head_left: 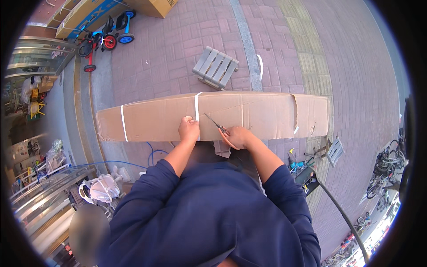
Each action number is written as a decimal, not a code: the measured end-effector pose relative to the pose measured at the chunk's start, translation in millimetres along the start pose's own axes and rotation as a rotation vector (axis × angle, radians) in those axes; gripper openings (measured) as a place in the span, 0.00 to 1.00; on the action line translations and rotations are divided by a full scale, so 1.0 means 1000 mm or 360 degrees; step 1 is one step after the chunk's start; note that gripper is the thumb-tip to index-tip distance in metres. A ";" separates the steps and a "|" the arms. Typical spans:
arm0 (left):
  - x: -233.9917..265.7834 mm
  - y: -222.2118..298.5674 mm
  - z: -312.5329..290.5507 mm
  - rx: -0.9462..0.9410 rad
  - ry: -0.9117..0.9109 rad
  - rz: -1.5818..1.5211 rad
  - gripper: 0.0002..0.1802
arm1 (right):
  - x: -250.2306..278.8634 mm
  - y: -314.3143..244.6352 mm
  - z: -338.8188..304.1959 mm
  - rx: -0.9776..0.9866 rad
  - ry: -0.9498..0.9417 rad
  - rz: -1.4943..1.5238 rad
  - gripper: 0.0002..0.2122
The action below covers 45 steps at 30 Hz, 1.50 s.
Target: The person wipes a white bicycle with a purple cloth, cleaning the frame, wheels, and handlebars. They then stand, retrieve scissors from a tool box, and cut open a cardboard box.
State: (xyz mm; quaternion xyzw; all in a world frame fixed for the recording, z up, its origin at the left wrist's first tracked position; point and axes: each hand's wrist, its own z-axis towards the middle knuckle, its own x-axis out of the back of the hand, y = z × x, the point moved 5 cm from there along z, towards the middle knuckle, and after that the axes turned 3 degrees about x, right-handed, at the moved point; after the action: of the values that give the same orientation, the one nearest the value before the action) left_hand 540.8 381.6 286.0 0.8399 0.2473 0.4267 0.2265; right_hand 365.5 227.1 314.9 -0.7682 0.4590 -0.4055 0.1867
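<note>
A long brown cardboard box (262,109) lies crosswise in front of me. A white packing strap (197,104) runs over its middle. My left hand (189,130) is closed at this strap, its fingers pinching it near the box's near side. In my right hand (240,137) is a pair of scissors (214,121) with orange handles. Its dark blades look nearly together and point up and left toward the strap, a little apart from it. Another white strap (124,123) crosses the box's left part. Toward the right end, the cardboard has a torn edge and a short white strip (296,130).
Beyond the box stands a small grey slatted stool (216,67); a curved white strip (260,67) lies beside it on the paving. Tricycles (109,41) and large cartons (91,18) are at the far left. A blue cord (106,162) runs along the left. Another stool (335,152) is at right.
</note>
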 end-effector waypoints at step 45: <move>0.295 -0.172 0.058 0.0049 0.1078 -0.0748 0.14 | -0.030 -0.162 0.136 0.0355 -0.0425 -0.0434 0.18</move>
State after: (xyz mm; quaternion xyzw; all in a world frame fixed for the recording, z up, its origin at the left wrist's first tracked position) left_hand 702.6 684.3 331.8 0.5759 0.4993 0.6120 0.2109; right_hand 555.5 323.7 326.0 -0.8445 0.2744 -0.3699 0.2731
